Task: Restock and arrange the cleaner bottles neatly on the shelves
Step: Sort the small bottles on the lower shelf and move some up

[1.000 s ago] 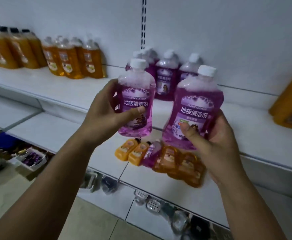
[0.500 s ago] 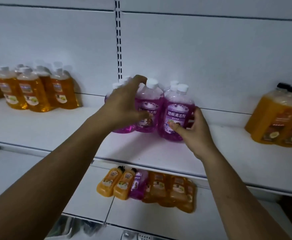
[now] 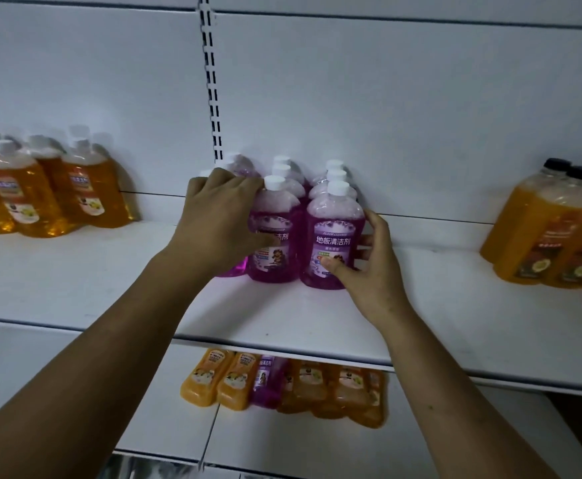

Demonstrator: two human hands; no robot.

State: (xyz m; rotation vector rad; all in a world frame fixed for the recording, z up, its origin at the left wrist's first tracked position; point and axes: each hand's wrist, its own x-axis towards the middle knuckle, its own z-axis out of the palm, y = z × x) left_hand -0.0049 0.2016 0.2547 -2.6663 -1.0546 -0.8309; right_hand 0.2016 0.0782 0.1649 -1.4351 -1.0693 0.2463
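Left bottle [image 3: 230, 269] and right bottle [image 3: 334, 236] now on shelf [image 3: 109, 281], mid-air before. Right hand [image 3: 376, 267] grips its one; left hand [image 3: 220, 223] wraps, mostly hides, the other.

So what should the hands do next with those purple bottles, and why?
Probably let go and draw both hands back. The right hand grips the right bottle and the left hand grips the left bottle. Both bottles stand upright on the shelf, close against the purple rows behind, so they seem placed.
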